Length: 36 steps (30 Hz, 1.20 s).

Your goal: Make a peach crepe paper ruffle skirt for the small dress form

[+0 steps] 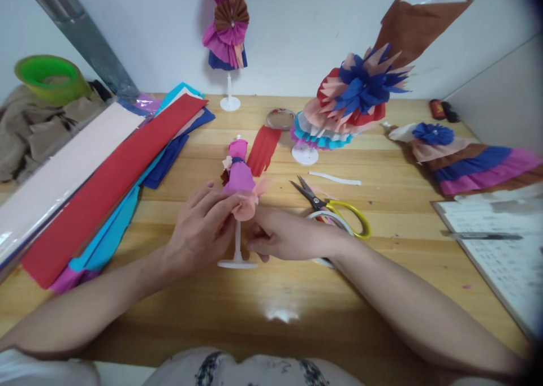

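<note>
A small mannequin on a white stand [238, 244] stands upright between my hands, dressed in magenta crepe paper [240, 177] with a dark band at the waist. At its lower edge is a gathered piece of peach crepe paper [245, 208]. My left hand [203, 222] pinches this peach piece from the left, thumb side hidden behind the paper. On the right of the stand, my right hand [275, 233] is closed with its fingers curled under, close behind the peach paper. Whatever it may hold is hidden.
Scissors with yellow handles [350, 211] lie beside a white tape roll [322, 261], near a white strip [335, 178]. Red crepe paper [263, 148] lies behind the mannequin. Crepe sheets [114, 191] fill the left. Paper-dressed figures [229, 35] stand behind; a notebook [487, 261] lies right.
</note>
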Each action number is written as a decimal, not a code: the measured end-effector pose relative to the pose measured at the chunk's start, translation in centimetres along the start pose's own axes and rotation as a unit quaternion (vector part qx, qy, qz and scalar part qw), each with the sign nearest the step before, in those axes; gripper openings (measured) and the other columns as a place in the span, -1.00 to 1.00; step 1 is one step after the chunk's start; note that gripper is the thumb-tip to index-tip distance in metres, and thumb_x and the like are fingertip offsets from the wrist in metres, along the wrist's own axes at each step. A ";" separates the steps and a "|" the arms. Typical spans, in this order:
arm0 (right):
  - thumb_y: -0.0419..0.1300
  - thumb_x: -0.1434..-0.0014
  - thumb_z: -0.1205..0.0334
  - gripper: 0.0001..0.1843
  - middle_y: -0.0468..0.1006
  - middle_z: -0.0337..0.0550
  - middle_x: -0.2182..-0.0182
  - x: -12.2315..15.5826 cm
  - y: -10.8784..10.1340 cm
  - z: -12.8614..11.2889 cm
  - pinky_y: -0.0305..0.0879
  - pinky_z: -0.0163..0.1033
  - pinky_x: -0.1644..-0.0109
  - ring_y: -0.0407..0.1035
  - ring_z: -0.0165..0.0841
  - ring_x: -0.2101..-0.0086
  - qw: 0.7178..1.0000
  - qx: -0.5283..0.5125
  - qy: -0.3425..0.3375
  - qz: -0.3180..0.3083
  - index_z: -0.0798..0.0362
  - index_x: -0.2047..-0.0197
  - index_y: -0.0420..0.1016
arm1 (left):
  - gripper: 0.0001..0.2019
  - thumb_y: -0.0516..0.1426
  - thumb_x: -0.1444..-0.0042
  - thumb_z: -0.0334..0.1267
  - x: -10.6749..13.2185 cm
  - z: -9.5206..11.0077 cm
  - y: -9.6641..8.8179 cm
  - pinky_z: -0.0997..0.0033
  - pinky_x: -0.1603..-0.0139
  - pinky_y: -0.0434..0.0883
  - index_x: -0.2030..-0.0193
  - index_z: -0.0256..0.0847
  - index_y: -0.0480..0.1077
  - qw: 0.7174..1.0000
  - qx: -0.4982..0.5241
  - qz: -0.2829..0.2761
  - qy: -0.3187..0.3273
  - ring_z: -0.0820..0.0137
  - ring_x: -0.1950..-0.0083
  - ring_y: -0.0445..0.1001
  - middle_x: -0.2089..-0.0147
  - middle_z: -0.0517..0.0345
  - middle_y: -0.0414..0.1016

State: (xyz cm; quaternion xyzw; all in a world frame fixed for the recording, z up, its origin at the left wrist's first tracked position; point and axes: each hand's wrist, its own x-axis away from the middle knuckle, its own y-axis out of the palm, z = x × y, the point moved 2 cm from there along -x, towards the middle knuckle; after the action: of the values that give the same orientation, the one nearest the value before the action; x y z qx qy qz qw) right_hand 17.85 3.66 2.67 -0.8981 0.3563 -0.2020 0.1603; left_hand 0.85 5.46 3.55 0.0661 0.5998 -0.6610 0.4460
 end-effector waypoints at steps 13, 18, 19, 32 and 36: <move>0.14 -0.13 0.36 -0.87 0.42 -0.36 0.56 -0.5 0.6 1.6 0.12 -0.51 0.66 0.19 -0.59 0.67 0.971 -0.238 0.012 -0.030 0.13 0.20 0.32 | -0.55 0.12 -0.07 -0.46 0.9 0.2 -0.8 0.14 -0.09 0.45 -0.13 -0.18 0.30 0.998 -0.066 0.003 0.014 0.24 0.05 0.54 0.06 -0.02 0.57; 0.16 -0.08 0.40 -0.69 0.41 -0.39 0.55 -0.4 0.8 1.4 0.14 -0.49 0.65 0.21 -0.56 0.64 0.970 -0.242 0.018 -0.014 0.11 0.07 0.30 | -0.56 0.18 0.01 -0.34 1.0 -0.5 -0.3 0.13 0.13 0.48 -0.07 -0.22 0.31 0.991 -0.062 -0.049 -0.111 0.15 0.10 0.47 0.09 -0.06 0.48; 0.16 -0.07 0.41 -0.67 0.41 -0.39 0.55 -0.4 0.8 1.5 0.13 -0.49 0.65 0.20 -0.56 0.65 0.971 -0.239 0.019 -0.010 0.10 0.06 0.30 | -0.57 0.19 0.03 -0.34 1.1 -0.6 0.0 0.13 0.13 0.48 -0.04 -0.22 0.30 0.988 -0.067 -0.057 -0.130 0.15 0.09 0.47 0.09 -0.05 0.48; 0.23 -0.12 0.27 -0.71 0.45 -0.20 0.35 1.7 -1.5 0.6 0.23 -0.31 0.45 0.28 -0.42 0.47 0.949 0.033 0.009 0.313 0.03 0.07 0.36 | -0.59 0.14 0.13 -0.41 1.7 -0.4 0.8 0.12 0.12 0.46 0.06 -0.22 0.26 0.984 -0.040 -0.053 -0.164 0.14 0.09 0.46 0.12 -0.04 0.46; 0.16 -0.10 0.46 -0.46 0.35 0.08 -0.08 1.0 -0.7 -0.2 0.36 -0.16 0.28 0.36 -0.24 0.18 0.894 0.218 -0.137 0.367 -0.03 -0.15 0.28 | -0.53 0.16 0.10 -0.38 1.7 -0.4 0.7 0.13 0.13 0.46 -0.02 -0.22 0.24 0.986 -0.042 -0.044 -0.154 0.15 0.10 0.47 0.12 -0.03 0.46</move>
State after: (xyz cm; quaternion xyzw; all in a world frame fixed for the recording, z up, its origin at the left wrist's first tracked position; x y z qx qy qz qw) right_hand 18.87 3.42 3.42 -0.6651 0.5817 -0.0763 0.4619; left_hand 0.12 4.98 1.84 -0.0824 0.5536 -0.6564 0.5058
